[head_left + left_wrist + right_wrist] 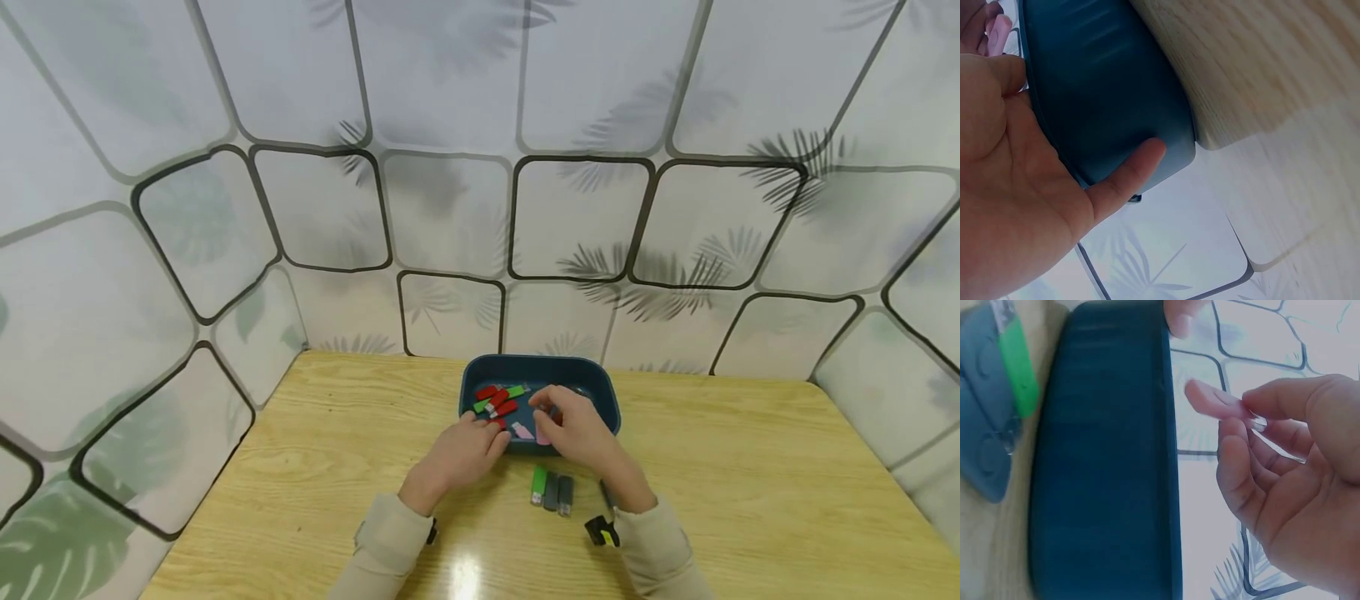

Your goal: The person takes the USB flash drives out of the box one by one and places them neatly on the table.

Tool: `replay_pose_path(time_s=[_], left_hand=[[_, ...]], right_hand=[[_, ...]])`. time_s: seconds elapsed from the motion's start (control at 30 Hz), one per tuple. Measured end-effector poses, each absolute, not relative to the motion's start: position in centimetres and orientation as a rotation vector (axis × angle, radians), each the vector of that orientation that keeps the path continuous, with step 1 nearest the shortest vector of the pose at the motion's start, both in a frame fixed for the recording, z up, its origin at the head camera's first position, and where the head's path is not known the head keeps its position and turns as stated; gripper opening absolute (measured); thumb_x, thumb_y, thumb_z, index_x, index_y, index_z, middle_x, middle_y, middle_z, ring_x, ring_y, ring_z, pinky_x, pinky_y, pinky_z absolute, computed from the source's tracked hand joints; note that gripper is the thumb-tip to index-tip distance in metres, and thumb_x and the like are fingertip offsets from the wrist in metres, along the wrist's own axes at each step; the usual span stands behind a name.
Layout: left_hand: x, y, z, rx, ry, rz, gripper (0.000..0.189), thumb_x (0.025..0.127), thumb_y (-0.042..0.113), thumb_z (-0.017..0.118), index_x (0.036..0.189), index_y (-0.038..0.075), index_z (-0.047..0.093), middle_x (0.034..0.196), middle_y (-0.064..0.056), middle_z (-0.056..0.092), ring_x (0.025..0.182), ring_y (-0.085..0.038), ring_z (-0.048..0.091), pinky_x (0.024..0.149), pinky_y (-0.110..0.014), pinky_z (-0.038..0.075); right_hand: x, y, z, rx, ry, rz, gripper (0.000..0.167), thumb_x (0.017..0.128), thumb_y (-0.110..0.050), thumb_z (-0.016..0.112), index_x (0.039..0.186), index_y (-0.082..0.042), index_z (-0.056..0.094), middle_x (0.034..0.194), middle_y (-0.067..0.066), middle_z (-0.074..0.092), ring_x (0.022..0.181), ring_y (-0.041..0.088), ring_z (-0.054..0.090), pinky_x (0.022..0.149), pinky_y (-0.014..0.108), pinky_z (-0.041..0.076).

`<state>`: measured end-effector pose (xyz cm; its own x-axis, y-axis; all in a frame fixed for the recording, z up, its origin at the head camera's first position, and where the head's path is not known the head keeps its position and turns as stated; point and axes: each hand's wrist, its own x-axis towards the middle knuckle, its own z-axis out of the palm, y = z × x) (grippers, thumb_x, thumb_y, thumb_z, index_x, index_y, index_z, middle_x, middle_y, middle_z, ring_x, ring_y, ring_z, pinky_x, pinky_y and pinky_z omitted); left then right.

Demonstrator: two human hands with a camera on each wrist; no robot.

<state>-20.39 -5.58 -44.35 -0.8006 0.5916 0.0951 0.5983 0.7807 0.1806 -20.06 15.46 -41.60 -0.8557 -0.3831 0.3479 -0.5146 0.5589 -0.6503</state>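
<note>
My right hand [577, 427] is over the blue tray [540, 450], pinching a pink USB stick [1213, 401] between thumb and fingers. Its metal plug points back toward the palm. Draped over the tray's near left rim is my left hand [467, 452], one finger lying straight against the outer wall in the left wrist view. Its other fingertips are hidden behind the rim there. Just beyond these fingers in the head view lie red USB sticks [504, 408] and a green USB stick [515, 392]. Another pink USB stick [521, 431] lies on the tray floor between the hands.
In front of the tray, a green USB stick [538, 483] and two dark grey USB sticks [558, 493] lie side by side on the wooden table [337, 467]. A dark thin object [606, 493] lies partly under the right wrist. Behind the table hangs a patterned curtain [450, 217].
</note>
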Motion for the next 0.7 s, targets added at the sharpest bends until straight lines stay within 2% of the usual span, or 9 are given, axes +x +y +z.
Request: replay_pose_path(time_s=[0.2,0.33,0.53,0.7], left_hand=[[-20.4,-5.6,-44.3,-1.001,-2.903,-0.294,0.035,0.109,0.027,0.038,0.098,0.01,0.067,0.092,-0.005,0.071,0.088,-0.019,0.066,0.091,-0.036,0.044],[-20.4,-5.7,-44.3,-1.003,-2.9,-0.284,0.035,0.109,0.027,0.038,0.097,0.011,0.066,0.091,-0.004,0.07,0.086,-0.018,0.064,0.084,-0.033,0.041],[-20.4,-5.8,-44.3,-1.026,-2.874,-0.253,0.033,0.109,0.025,0.039,0.094,0.012,0.065,0.086,-0.001,0.067,0.082,-0.017,0.062,0.082,-0.033,0.04],[-20.3,-5.8,-44.5,-1.044,-2.85,-0.238,0.032,0.108,0.025,0.04,0.093,0.012,0.065,0.083,0.0,0.066,0.084,-0.018,0.063,0.087,-0.035,0.042]], right_hand=[[-19.0,15.5,-42.0,0.916,-2.71,1.226,0.01,0.097,-0.004,0.061,0.106,-0.006,0.065,0.089,0.001,0.065,0.063,0.004,0.055,0.059,0.024,0.048],[-18.1,15.1,-42.5,0.995,-2.761,1.25,0.01,0.097,-0.004,0.061,0.107,-0.006,0.064,0.081,-0.003,0.064,0.062,0.002,0.057,0.061,0.024,0.049],[-17.2,13.7,-43.6,1.091,-2.761,1.104,0.009,0.094,-0.004,0.066,0.094,-0.012,0.061,0.077,-0.01,0.059,0.063,-0.002,0.051,0.057,0.02,0.046],[-16.9,12.8,-44.4,1.151,-2.748,1.02,0.014,0.092,-0.001,0.066,0.089,-0.014,0.061,0.078,-0.01,0.058,0.07,-0.001,0.052,0.063,0.02,0.046]])
